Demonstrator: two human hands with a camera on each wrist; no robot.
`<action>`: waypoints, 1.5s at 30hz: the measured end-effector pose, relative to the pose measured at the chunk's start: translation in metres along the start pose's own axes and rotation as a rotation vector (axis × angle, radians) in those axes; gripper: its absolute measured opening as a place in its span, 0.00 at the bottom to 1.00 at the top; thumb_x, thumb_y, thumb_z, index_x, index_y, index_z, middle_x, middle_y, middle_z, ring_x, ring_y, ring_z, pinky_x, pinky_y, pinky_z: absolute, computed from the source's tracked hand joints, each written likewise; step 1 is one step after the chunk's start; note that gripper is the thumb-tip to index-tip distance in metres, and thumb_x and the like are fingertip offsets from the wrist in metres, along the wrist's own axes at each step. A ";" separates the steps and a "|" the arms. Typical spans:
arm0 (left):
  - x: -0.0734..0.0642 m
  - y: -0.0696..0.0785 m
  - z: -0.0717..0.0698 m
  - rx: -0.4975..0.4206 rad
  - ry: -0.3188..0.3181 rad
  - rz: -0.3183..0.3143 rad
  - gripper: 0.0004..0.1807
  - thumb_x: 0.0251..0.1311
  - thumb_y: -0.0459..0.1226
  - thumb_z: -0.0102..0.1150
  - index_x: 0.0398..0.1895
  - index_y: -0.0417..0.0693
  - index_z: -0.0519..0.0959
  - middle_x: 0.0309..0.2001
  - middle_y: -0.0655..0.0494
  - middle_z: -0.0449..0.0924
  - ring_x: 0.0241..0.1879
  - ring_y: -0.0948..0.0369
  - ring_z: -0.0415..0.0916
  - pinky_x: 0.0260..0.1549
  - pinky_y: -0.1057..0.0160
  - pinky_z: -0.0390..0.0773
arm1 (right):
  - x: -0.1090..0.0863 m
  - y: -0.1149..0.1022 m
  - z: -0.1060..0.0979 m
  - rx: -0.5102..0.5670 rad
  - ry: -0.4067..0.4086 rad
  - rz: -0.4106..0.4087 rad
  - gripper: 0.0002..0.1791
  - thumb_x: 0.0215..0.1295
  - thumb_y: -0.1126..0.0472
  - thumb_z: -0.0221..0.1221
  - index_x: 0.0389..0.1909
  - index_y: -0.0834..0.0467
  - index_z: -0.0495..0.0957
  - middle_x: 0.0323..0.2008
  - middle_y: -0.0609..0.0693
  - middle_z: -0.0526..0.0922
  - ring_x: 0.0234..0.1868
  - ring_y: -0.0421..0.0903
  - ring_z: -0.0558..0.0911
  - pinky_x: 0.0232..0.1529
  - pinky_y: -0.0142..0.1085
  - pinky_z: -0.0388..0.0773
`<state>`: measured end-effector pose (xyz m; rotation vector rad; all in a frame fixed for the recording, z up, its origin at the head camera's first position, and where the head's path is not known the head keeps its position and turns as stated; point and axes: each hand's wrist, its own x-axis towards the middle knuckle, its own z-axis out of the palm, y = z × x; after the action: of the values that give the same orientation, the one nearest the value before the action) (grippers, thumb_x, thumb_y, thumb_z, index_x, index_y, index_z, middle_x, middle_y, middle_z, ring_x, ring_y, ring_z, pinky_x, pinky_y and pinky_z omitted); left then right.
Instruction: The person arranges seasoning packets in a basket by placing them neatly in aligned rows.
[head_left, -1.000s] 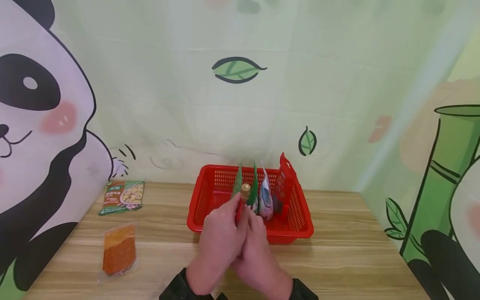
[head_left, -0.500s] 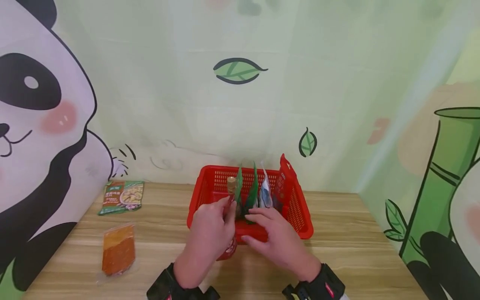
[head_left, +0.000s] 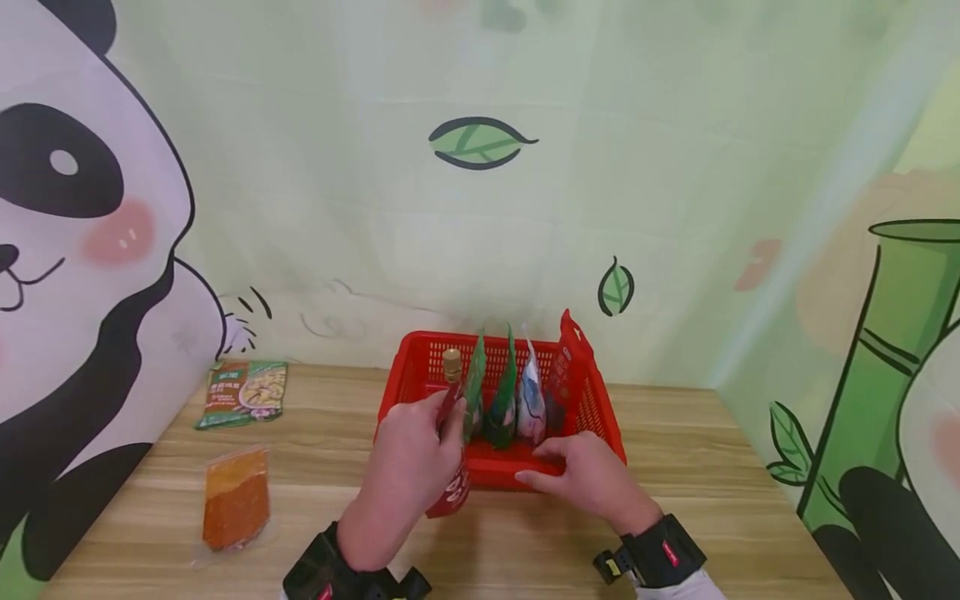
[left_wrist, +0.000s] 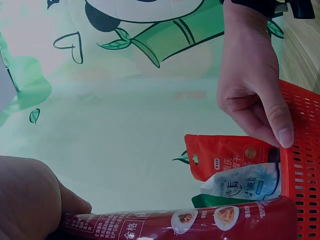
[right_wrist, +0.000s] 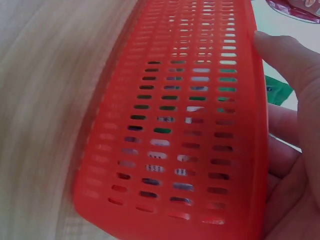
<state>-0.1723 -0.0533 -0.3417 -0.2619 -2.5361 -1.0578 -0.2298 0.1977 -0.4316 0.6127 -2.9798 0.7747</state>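
Note:
My left hand (head_left: pixel 412 454) grips a red bottle (head_left: pixel 452 492) with a gold cap, held nearly upright at the basket's front left. In the left wrist view the bottle (left_wrist: pixel 160 225) shows white print and small food pictures. My right hand (head_left: pixel 592 479) pinches the front rim of a red plastic basket (head_left: pixel 498 475). Its thumb lies outside the rim and its fingers inside, as the right wrist view shows. Standing in the basket are green packets (head_left: pixel 504 404), a blue-white packet (head_left: pixel 532 400) and a red pouch (head_left: pixel 567 367). My left hand hides part of the bottle.
On the wooden table (head_left: pixel 712 500), a green-brown food packet (head_left: pixel 246 393) lies at the back left. In front of it is a clear packet of orange-red contents (head_left: pixel 237 500). A printed cloth backdrop (head_left: pixel 360 183) stands behind the basket.
Both hands were together round the bottle. My right hand has let go, moved right and taken the basket's rim. My left hand has shifted left with the bottle.

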 end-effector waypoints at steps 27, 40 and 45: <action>0.031 -0.008 -0.001 0.026 0.029 0.000 0.11 0.67 0.41 0.66 0.40 0.40 0.86 0.23 0.51 0.85 0.18 0.63 0.76 0.23 0.65 0.82 | 0.001 0.005 0.013 -0.179 0.124 -0.094 0.06 0.52 0.52 0.78 0.28 0.46 0.90 0.23 0.35 0.86 0.25 0.31 0.76 0.34 0.27 0.79; 0.080 -0.023 -0.003 0.070 0.007 -0.010 0.11 0.71 0.39 0.59 0.36 0.39 0.84 0.22 0.49 0.82 0.19 0.57 0.74 0.19 0.64 0.76 | 0.000 0.004 0.013 -0.239 0.154 -0.098 0.09 0.50 0.54 0.79 0.33 0.47 0.92 0.28 0.39 0.90 0.29 0.33 0.81 0.41 0.32 0.85; 0.095 -0.029 0.006 0.098 -0.024 -0.030 0.12 0.72 0.39 0.56 0.34 0.40 0.84 0.21 0.50 0.81 0.20 0.57 0.74 0.19 0.63 0.72 | 0.001 0.004 0.015 -0.244 0.153 -0.090 0.11 0.51 0.54 0.79 0.35 0.48 0.92 0.30 0.41 0.90 0.30 0.34 0.84 0.44 0.36 0.87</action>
<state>-0.2697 -0.0671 -0.3250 -0.2112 -2.6122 -0.9429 -0.2304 0.1935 -0.4470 0.6369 -2.8233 0.4221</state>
